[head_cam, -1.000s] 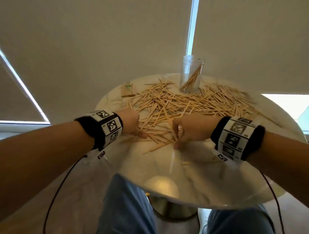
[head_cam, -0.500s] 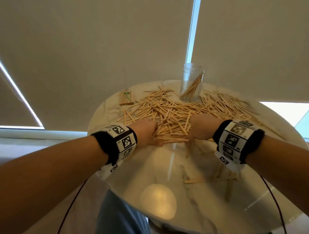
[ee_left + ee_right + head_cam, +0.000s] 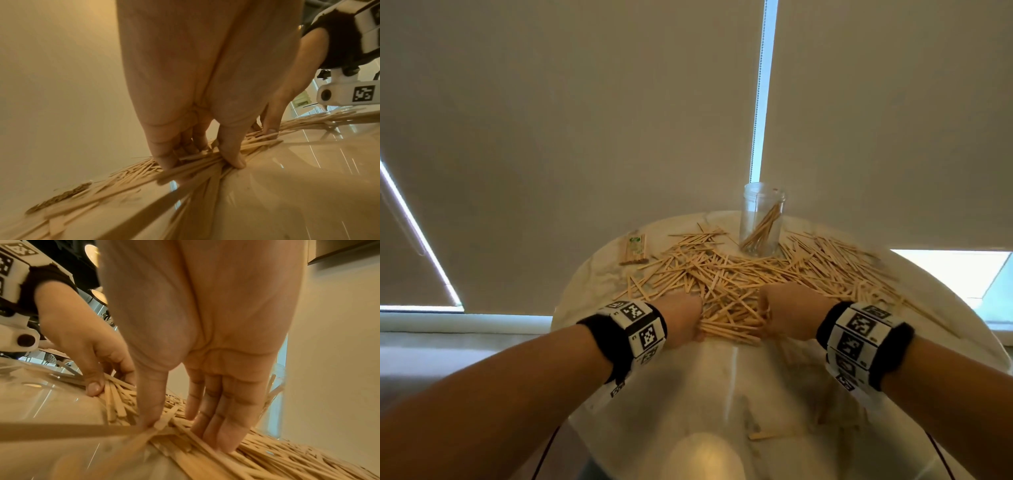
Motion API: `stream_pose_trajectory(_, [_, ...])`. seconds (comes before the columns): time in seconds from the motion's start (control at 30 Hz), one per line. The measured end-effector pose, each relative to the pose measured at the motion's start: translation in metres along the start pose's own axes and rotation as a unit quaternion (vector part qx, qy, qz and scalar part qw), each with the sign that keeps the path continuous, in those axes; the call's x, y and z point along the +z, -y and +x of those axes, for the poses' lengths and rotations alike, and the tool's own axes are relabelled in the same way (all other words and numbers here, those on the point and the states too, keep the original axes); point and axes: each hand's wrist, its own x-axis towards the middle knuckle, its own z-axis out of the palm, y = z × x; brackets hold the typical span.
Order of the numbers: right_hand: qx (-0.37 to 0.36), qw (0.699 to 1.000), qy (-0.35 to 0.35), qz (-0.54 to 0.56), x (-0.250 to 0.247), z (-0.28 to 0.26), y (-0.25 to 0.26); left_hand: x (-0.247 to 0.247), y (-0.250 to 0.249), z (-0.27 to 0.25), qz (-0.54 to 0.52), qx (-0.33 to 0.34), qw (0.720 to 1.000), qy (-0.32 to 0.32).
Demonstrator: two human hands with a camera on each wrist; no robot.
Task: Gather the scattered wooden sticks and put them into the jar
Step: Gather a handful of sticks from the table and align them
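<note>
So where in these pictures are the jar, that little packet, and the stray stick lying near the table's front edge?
jar (image 3: 761, 222): head view, on its clear glass wall.
packet (image 3: 634, 249): head view, on its middle.
stray stick (image 3: 768, 435): head view, on its middle.

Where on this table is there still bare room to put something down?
The near half of the table, between the hands and the person, is mostly bare, with one stray stick. A smaller patch lies at the left edge near the wrapped bundle. From the hands to the jar, the sticks crowd everything.
</note>
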Motion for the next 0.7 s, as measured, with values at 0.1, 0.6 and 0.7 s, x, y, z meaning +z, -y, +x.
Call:
stream_pose_trajectory(0.1, [0.015,1.000,0.006,0.008,-0.002,0.002,-0.003,0.001,0.003,0.007,-0.001,0.000,1.000,0.020])
stream_pose_trajectory(0.6, [0.011,0.999,-0.024,0.042,0.008,0.004,-0.018,-0.022,0.012,0.008,0.070,0.001,0.998,0.009])
stream_pose_trajectory(0.7, [0.010,0.998,-0.047,0.044,0.013,0.007,-0.021,-0.028,0.017,0.007,0.066,-0.002,0.998,-0.008])
